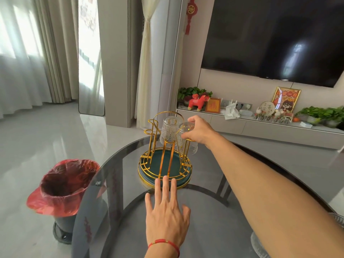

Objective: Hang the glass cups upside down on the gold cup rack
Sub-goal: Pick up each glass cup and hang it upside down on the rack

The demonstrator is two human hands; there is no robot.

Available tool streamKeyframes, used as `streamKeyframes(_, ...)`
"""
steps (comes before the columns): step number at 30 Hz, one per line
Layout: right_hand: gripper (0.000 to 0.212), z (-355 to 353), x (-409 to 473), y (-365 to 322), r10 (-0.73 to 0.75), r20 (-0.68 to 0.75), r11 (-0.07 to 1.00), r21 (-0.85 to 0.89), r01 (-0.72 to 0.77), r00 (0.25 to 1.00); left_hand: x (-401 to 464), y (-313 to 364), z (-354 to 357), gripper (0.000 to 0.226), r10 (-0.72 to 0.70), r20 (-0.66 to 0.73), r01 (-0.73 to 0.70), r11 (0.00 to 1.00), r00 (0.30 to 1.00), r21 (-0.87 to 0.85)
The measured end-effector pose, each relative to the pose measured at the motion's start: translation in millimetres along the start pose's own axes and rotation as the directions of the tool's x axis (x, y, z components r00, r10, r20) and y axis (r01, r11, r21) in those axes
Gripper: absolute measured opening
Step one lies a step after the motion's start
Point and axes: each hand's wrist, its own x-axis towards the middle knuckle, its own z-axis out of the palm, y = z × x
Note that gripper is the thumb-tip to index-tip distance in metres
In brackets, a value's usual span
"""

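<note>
The gold cup rack [149, 159] with a dark green tray base stands on the round smoked-glass table [210, 216]. One ribbed glass cup [168, 130] hangs upside down on a far prong. A second ribbed glass cup [187, 144] is upside down over a right-hand prong, and my right hand [200, 132] grips its base from above. My left hand [166, 211] lies flat on the table with fingers spread, fingertips touching the tray's front rim. Other prongs on the left stand bare.
A bin lined with a red bag [64, 187] stands on the floor to the table's left. Beyond the table runs a low TV cabinet [260, 125] with plants and ornaments under a wall-mounted TV [275, 38]. Another glass object shows at the lower right edge [337, 218].
</note>
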Motion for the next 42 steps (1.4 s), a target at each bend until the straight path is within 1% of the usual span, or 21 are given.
streamKeyframes(5, 0.084, 4.8, -6.9, 7.2, 0.006, 0.012, 0.992, 0.128, -0.008, 1.0, -1.4, 1.5, -1.3, 0.079, -0.007, -0.011, 0.007, 1.0, 1.0, 0.005)
streamKeyframes(9, 0.081, -1.1, -29.0, 9.9, -0.018, 0.002, 0.987, 0.161, 0.017, 1.0, -2.7, 0.4, -3.8, 0.081, -0.014, -0.006, 0.014, 1.0, 1.0, 0.008)
streamKeyframes(13, 0.07, -23.7, -75.7, 13.3, -0.029, -0.033, 0.993, 0.112, 0.033, 0.999, -7.2, 3.1, -8.9, 0.083, -0.003, 0.017, 0.003, 1.0, 1.0, 0.01)
streamKeyframes(15, 0.063, -35.7, -106.4, 13.4, -0.037, -0.066, 0.987, 0.151, 0.047, 0.997, -9.4, 2.7, -13.5, 0.086, 0.015, 0.009, -0.015, 1.0, 1.0, 0.025)
streamKeyframes(16, 0.058, -43.7, -126.3, 13.9, -0.043, -0.086, 0.978, 0.199, 0.06, 0.995, -11.5, 5.6, -17.0, 0.087, 0.049, -0.006, -0.049, 0.998, 0.999, 0.028)
streamKeyframes(17, 0.051, -50.4, -147.7, 14.7, -0.061, -0.108, 0.961, 0.261, 0.087, 0.992, -14.0, 10.3, -21.8, 0.087, 0.095, -0.026, -0.095, 0.995, 0.995, 0.005)
streamKeyframes(19, 0.034, -62.9, -197.9, 22.2, -0.119, -0.193, 0.907, 0.378, 0.186, 0.974, -22.8, 28.6, -32.5, 0.087, 0.228, -0.059, -0.234, 0.966, 0.972, -0.11)
streamKeyframes(21, 0.028, -67.5, -250.1, 35.9, -0.155, -0.282, 0.857, 0.439, 0.271, 0.947, -33.7, 49.6, -40.5, 0.087, 0.348, -0.08, -0.357, 0.904, 0.934, -0.237)
streamKeyframes(23, 0.029, -70.8, -303.7, 56.1, -0.114, -0.343, 0.831, 0.481, 0.279, 0.932, -50.3, 74.1, -45.5, 0.09, 0.407, -0.034, -0.386, 0.831, 0.913, -0.4)
streamKeyframes(24, 0.029, -70.5, -324.0, 65.3, -0.084, -0.351, 0.832, 0.49, 0.259, 0.933, -58.4, 82.7, -46.8, 0.093, 0.417, 0.012, -0.362, 0.804, 0.909, -0.472)
streamKeyframes(25, 0.028, -70.0, -339.7, 74.6, -0.051, -0.338, 0.852, 0.477, 0.218, 0.94, -65.9, 90.9, -46.5, 0.096, 0.425, 0.061, -0.332, 0.781, 0.903, -0.529)
streamKeyframes(28, 0.022, -74.6, -362.9, 102.1, 0.04, -0.294, 0.933, 0.354, 0.07, 0.955, -83.2, 114.6, -41.4, 0.108, 0.431, 0.171, -0.229, 0.726, 0.886, -0.648)
streamKeyframes(31, 0.016, -89.7, -369.3, 123.3, 0.147, -0.313, 0.952, 0.303, -0.048, 0.938, -95.3, 135.3, -38.0, 0.112, 0.374, 0.176, -0.156, 0.705, 0.911, -0.692)
streamKeyframes(33, 0.013, -99.2, -372.5, 132.0, 0.232, -0.307, 0.945, 0.297, -0.139, 0.923, -101.8, 144.2, -35.4, 0.113, 0.338, 0.16, -0.141, 0.711, 0.927, -0.689)
streamKeyframes(35, 0.012, -105.1, -374.5, 137.6, 0.291, -0.275, 0.944, 0.237, -0.228, 0.917, -105.4, 151.2, -34.0, 0.114, 0.31, 0.136, -0.141, 0.723, 0.941, -0.676)
streamKeyframes(36, 0.014, -107.9, -376.9, 139.4, 0.302, -0.237, 0.946, 0.195, -0.26, 0.923, -106.2, 156.3, -33.8, 0.116, 0.298, 0.121, -0.144, 0.73, 0.947, -0.669)
streamKeyframes(38, 0.016, -108.5, -379.8, 139.2, 0.306, -0.116, 0.949, 0.114, -0.294, 0.945, -102.5, 164.6, -34.1, 0.119, 0.277, 0.094, -0.152, 0.745, 0.956, -0.649)
streamKeyframes(40, 0.019, -104.5, -381.1, 136.4, 0.291, -0.001, 0.956, 0.044, -0.291, 0.957, -92.9, 169.6, -33.0, 0.122, 0.263, 0.092, -0.145, 0.753, 0.96, -0.642)
streamKeyframes(42, 0.022, -101.2, -379.1, 135.4, 0.269, 0.055, 0.963, -0.036, -0.268, 0.961, -81.3, 174.4, -31.8, 0.12, 0.236, 0.127, -0.092, 0.738, 0.964, -0.669)
